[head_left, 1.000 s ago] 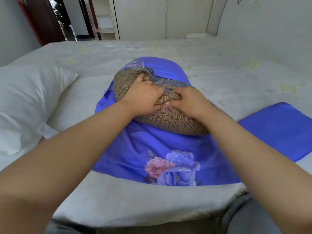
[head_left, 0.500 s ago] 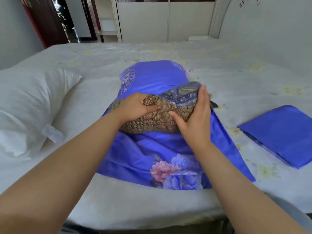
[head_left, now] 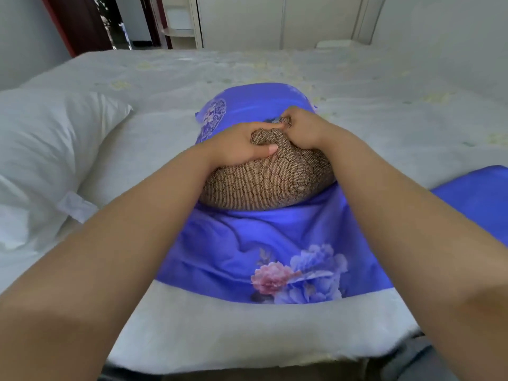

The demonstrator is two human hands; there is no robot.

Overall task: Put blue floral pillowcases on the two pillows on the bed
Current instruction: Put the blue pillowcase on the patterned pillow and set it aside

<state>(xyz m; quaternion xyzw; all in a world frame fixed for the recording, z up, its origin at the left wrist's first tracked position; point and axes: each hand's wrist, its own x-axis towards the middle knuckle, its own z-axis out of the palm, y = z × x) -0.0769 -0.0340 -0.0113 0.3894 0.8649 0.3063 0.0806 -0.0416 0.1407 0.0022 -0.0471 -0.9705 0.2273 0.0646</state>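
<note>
Step in hand: stuffing pillow one into its case; I'd call it roughly half in.

Nearest: the slack open end of the blue floral pillowcase [head_left: 275, 248] lies flat on the bed [head_left: 247, 331], flower print up, nothing inside it. The mouth is bunched under the exposed end of the mesh pillow [head_left: 269, 185], brown with a hexagon net pattern.

Mid: both hands work on top of that exposed end.
- left hand [head_left: 236, 147]: fingers curled over the pillow's top, thumb laid along the mesh, gripping a raised fold of it.
- right hand [head_left: 305, 127]: fingers drawn together, pinching a small tuft of mesh, apparently right at the case's upper edge. Can't tell whether cloth is in the pinch too.

Far: the far part of the pillow is already inside, filling the case into a rounded blue bulge.

Next move, my read: hold the pillow down, draw the upper mouth edge back over the exposed end, or push the pillow further in. The near half of the case needs filling. Risk is the mesh snagging or the case bunching.

Remaining: the white pillow [head_left: 46, 160] lies bare at left; the second pillowcase [head_left: 472, 196], plain blue from here, lies at right, unused.
</note>
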